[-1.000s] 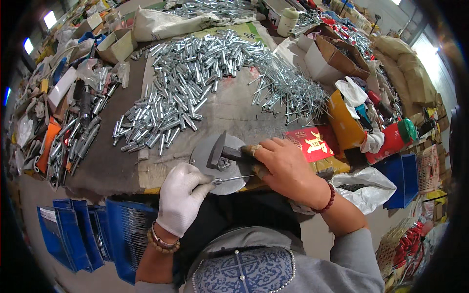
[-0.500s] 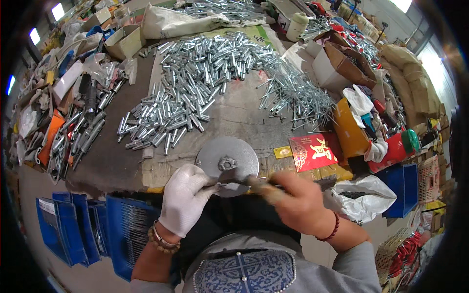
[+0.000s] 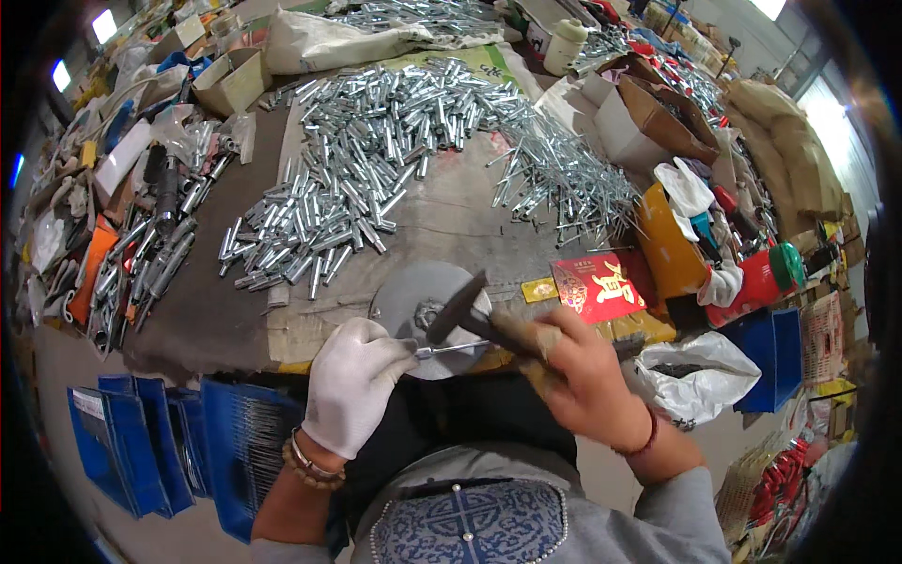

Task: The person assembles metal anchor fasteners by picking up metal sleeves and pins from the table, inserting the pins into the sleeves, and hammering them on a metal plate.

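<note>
My left hand (image 3: 355,383), in a white glove, pinches a small silvery metal sleeve with a thin rod (image 3: 456,349) reaching out to the right. The rod lies over the near part of a round grey metal disc (image 3: 399,301), which has a rough lump in its centre. My bare right hand (image 3: 587,381) is wrapped round the handle of a hammer (image 3: 460,310). Its dark head is raised and tilted above the disc, apart from the rod as far as I can see. The fingers of the right hand are slightly blurred.
Behind the disc lie a heap of short metal tubes (image 3: 362,179) and a pile of thin nails or pins (image 3: 573,183). A red envelope (image 3: 601,287) is at the right. Blue bins (image 3: 117,451) stand below left; a white sack (image 3: 695,376) sits below right.
The hammer has come up off the rod, its head now clearly seen above the disc. My left hand keeps its hold at nearly the same spot.
</note>
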A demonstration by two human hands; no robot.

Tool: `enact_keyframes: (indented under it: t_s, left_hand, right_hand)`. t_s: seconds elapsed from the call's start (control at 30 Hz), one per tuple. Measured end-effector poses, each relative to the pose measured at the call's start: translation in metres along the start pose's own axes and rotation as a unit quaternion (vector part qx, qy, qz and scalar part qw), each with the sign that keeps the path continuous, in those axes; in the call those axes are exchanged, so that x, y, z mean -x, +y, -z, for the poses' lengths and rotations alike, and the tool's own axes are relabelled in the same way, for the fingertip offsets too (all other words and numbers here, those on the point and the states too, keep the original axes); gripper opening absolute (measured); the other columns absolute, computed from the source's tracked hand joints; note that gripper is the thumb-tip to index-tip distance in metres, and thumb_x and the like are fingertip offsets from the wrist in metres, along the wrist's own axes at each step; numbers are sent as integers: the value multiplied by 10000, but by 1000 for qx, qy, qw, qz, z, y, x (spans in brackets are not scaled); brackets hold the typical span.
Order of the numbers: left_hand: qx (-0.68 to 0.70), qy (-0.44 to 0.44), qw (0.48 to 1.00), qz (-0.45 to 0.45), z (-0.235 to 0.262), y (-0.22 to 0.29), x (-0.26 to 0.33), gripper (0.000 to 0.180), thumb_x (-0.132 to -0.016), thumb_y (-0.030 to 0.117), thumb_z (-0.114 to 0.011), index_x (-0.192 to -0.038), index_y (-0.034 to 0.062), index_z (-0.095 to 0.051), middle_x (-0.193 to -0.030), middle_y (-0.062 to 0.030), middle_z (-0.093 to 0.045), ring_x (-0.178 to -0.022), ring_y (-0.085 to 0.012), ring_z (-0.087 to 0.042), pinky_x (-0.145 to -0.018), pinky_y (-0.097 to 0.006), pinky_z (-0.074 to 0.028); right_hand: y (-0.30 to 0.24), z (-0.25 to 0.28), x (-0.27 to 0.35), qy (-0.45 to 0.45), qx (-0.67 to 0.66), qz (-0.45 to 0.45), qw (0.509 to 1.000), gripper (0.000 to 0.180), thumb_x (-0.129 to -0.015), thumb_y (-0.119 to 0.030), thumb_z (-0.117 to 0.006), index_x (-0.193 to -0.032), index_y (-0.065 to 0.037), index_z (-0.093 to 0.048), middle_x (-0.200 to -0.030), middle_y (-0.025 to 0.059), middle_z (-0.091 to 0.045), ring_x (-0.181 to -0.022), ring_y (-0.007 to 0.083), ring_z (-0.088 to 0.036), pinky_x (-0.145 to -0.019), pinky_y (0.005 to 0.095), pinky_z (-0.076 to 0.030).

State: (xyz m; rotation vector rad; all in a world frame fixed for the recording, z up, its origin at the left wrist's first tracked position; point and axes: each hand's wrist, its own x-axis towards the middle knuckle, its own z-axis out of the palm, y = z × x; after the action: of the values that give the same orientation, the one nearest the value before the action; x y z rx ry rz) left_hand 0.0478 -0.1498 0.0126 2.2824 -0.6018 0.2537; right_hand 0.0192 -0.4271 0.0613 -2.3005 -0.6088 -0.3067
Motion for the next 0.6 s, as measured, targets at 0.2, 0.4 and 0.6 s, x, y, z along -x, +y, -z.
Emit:
enact_keyframes:
  t_s: [0.2,0.4,0.6]
  left_hand:
    - [32,13,999,2,0,1,-1,144,-791,49,-829,-929,33,-789,-882,-114,-657,-852,-320,-650,-764,-423,-514]
    - [31,16,999,8,-3,-1,1,173,-776,29,-832,-945,32,-797,-874,-111,-656,-835,-316,-651,-745,-414,-515]
    - [27,15,1000,0,-2,-2,-1,198,-766,32,-834,-962,36,-806,-872,-108,-656,-831,-313,-652,-740,-412,-517]
  right_hand:
    - [50,-10,-36,-107,11,1,994,399,-859,-41,-725,-1254,-87,-692,-1054,144,-608,-984,359,-641,-802,476,-534]
    - [37,-15,-22,-91,142,73,983,231,-799,-54,-714,-1024,-99,-687,-992,82,-611,-938,294,-620,-802,408,-516]
    - [35,-22,-18,-88,158,117,977,145,-778,-76,-700,-909,-96,-642,-912,52,-590,-926,271,-610,-789,401,-515]
